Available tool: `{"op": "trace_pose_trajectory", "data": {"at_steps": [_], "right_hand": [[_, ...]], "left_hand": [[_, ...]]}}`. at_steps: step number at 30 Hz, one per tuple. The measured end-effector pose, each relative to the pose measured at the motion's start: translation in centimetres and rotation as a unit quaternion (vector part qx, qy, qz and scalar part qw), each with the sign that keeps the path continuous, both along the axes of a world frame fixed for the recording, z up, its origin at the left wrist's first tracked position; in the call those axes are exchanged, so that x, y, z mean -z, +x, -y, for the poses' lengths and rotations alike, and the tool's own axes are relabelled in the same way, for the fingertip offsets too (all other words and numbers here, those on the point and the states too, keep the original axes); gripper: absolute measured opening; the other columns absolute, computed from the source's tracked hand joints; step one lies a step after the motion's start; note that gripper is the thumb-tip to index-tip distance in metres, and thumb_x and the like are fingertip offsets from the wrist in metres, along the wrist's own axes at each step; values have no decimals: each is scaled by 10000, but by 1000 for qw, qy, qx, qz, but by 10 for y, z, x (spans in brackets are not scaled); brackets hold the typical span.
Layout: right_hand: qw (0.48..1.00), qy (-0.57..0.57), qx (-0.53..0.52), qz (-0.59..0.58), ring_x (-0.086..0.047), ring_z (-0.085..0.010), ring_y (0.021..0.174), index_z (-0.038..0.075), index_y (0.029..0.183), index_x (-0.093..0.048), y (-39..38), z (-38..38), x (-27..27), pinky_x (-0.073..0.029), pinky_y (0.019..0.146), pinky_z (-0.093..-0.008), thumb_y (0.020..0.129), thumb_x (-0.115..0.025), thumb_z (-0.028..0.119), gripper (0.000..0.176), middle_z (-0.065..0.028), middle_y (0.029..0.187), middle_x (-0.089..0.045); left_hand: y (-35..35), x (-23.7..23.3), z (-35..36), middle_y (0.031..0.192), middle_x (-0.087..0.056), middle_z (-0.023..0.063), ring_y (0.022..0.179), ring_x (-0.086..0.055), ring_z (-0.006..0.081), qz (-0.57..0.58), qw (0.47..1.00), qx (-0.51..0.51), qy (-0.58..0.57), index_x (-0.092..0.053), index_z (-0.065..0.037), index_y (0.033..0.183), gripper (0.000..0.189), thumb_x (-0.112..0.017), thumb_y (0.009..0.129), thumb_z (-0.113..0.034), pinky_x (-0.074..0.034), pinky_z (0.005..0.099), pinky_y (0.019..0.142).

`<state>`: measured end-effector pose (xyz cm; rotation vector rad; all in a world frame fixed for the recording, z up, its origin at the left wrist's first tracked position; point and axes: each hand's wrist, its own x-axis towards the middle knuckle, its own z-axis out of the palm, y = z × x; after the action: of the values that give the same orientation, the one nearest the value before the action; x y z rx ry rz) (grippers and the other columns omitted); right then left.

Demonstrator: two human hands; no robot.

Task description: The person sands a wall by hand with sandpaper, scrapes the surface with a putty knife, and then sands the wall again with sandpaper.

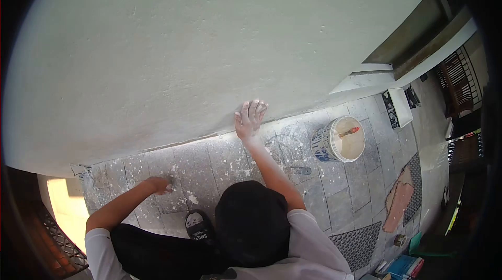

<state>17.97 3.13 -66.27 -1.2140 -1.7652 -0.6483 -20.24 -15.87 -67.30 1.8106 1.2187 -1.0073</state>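
My right hand (250, 118) is stretched forward and lies flat on the pale plastered wall (209, 44), fingers spread, just above where the wall meets the floor. It holds nothing. My left hand (158, 184) is low over the grey paving tiles (225, 157), fingers curled, knuckles toward the wall. Whether something small sits in it is too blurred to tell. White spatter covers the tiles around both hands. A black cap (252, 222) and white shirt sleeves fill the lower middle.
A white bucket (340, 139) of pale paste with a red-handled tool stands on the tiles to the right. A black shoe (200, 226) rests below my left hand. Further right are an orange patch (400, 199), a blue box (405, 267) and a metal gate (460, 81).
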Motion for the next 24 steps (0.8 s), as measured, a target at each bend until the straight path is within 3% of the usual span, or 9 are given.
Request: {"op": "trace_pose_trajectory", "data": {"at_steps": [3,6,9,11,14,16,17,21,24], "right_hand": [[995,35,-32,-90,29,-429,1436,20,1495,-154,-12,-11,-36,21,1129,-587,1016,-288,373,610,-279,1543,-22],[973,96,-38,-205,26,-420,1440,30,1498,-167,-32,-23,-178,30,1128,-567,1018,-264,402,615,-273,1547,-7],[983,76,-52,-160,10,-407,1445,48,1494,-211,-20,-20,-250,11,1137,-553,1019,-257,402,595,-253,1552,-56],[986,147,-29,-67,-19,-393,1448,65,1483,-263,-9,-37,-197,2,1136,-565,1019,-262,394,569,-230,1552,-117],[995,89,-42,4,-64,-404,1444,49,1399,-403,20,-22,-62,-71,1123,-609,998,-384,345,499,-243,1541,-153],[998,13,-52,11,-94,-344,1455,170,1441,-389,34,-12,-39,-66,1124,-614,981,-422,373,504,-187,1549,-188],[997,56,-50,18,-92,-361,1451,146,1440,-387,37,-21,-40,-61,1125,-608,986,-407,366,504,-212,1542,-186],[985,162,-52,3,-90,-376,1449,110,1454,-358,32,-43,-194,-37,1134,-578,1002,-356,361,517,-247,1529,-195],[990,136,-29,-13,-92,-360,1452,104,1457,-352,33,-37,-302,-26,1137,-564,1009,-332,366,520,-233,1535,-192]], "left_hand": [[16,-18,-13,1135,-628,186,1076,-588,375,58,995,-70,49,-612,-133,1130,342,-544,903,-379,-464,472,891],[29,-32,-18,1129,-631,177,1060,-590,382,64,994,-75,54,-599,-149,1153,339,-537,904,-372,-473,468,873],[23,-9,-2,1138,-631,165,1054,-596,375,31,999,-36,-12,-584,-168,1181,346,-543,900,-366,-483,469,854],[24,-12,4,1153,-634,156,1080,-598,355,37,999,5,-18,-592,-168,1202,401,-545,896,-423,-483,473,874],[18,1,-4,1220,-609,149,1110,-585,357,20,1000,-3,7,-550,-175,1263,462,-538,898,-458,-469,474,909],[18,-1,-15,1209,-612,153,1109,-585,360,23,998,-10,63,-544,-177,1269,460,-535,901,-452,-470,475,910],[21,2,-18,1204,-613,156,1108,-585,361,27,996,-14,86,-541,-178,1272,459,-534,902,-450,-470,475,911],[44,-29,-24,1220,-594,162,1140,-562,348,75,996,-26,45,-538,-185,1274,428,-525,911,-412,-469,454,918],[20,36,-11,1235,-584,164,1154,-552,341,131,991,-13,-1,-536,-184,1275,421,-546,901,-376,-460,449,931]]}}
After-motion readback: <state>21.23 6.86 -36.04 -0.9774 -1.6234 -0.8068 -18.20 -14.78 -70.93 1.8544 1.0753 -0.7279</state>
